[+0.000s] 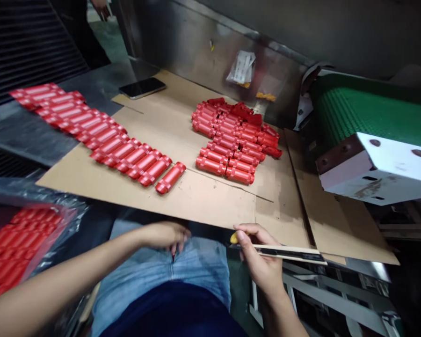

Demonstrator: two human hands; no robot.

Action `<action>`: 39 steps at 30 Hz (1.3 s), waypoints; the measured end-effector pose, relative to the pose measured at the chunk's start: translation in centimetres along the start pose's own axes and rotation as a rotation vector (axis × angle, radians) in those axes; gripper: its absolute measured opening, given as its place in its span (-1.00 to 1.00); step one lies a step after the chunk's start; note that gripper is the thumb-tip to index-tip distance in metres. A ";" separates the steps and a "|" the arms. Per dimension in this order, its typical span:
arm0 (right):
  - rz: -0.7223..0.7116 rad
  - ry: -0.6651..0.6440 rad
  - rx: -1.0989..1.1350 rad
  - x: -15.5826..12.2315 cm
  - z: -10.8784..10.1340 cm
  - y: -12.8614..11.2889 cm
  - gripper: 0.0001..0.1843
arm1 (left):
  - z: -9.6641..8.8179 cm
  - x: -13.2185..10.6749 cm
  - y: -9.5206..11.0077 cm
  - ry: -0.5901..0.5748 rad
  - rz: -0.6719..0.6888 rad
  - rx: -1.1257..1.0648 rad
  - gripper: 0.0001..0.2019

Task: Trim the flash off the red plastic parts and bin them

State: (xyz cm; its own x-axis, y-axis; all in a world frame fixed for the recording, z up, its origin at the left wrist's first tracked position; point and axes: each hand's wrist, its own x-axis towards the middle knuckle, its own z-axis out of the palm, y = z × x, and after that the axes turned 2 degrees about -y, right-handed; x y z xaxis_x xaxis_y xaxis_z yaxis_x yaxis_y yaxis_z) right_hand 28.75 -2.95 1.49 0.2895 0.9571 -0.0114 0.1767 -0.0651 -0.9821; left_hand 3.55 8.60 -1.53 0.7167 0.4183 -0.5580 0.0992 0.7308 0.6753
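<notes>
Over the near edge of the cardboard sheet (196,201), your right hand (259,255) is closed around a long flat strip (287,253), pale with a black band. A small yellow piece (234,238) shows at your fingers, but I cannot tell what it is. The strip lies almost level and points to the right, across the corner of the sheet. Your left hand (164,236) is above your jeans (161,267), with the fingers curled downward. Something small and dark may be under them, but I cannot tell if this hand has hold of anything. The nearest red roll (170,178) lies at the end of a long row, almost straight ahead of your left hand, and its long axis slants from near left to far right. Your left hand is nearer to it than your right hand. A packed group of red rolls (231,145) lies farther ahead, between your two hands.
</notes>
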 end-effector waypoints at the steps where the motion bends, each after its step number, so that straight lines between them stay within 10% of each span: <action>1: 0.011 0.051 0.036 0.6 -0.5 0.0 -0.76 | 0.9 -1.2 1.4 -0.070 -0.003 0.117 -0.90; 4: 0.028 0.144 0.118 2.4 -1.3 0.0 -0.70 | 3.1 -3.0 8.5 -0.238 0.295 0.834 -0.88; 7: 0.028 0.151 0.149 3.5 -1.5 0.4 -0.68 | 3.2 0.3 17.5 0.275 0.725 1.306 -0.85; 9: 0.038 0.144 0.174 3.6 -1.6 0.8 -0.67 | 2.0 4.5 22.2 0.556 0.734 1.578 -0.81; 15: 0.030 0.138 0.228 3.4 -1.9 1.9 -0.63 | -1.8 12.1 25.5 0.603 0.706 1.688 -0.87; 22: 0.032 0.162 0.232 3.5 -1.6 1.6 -0.67 | -1.3 3.2 21.4 0.605 0.732 1.349 -0.71; 27: -0.002 0.161 0.188 3.0 -1.4 0.7 -0.72 | 2.7 -4.3 9.5 0.174 0.385 -0.012 -0.45; 33: 0.095 -0.222 0.188 0.3 1.7 -0.7 -0.72 | 3.8 -5.0 -2.2 0.041 0.097 -0.501 -0.64; 39: 0.321 -0.453 0.272 -0.9 5.2 -0.3 -0.61 | 2.9 -5.0 -5.1 0.102 0.072 -0.530 -0.66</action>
State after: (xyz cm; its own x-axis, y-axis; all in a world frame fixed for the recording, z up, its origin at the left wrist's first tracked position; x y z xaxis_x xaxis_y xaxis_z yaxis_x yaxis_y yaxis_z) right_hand 23.55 -2.37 0.83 -0.1503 0.9304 -0.3343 -0.1161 -0.3524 -0.9286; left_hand 1.49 1.18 -0.78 0.6356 0.5086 -0.5808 -0.3287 0.8590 0.3926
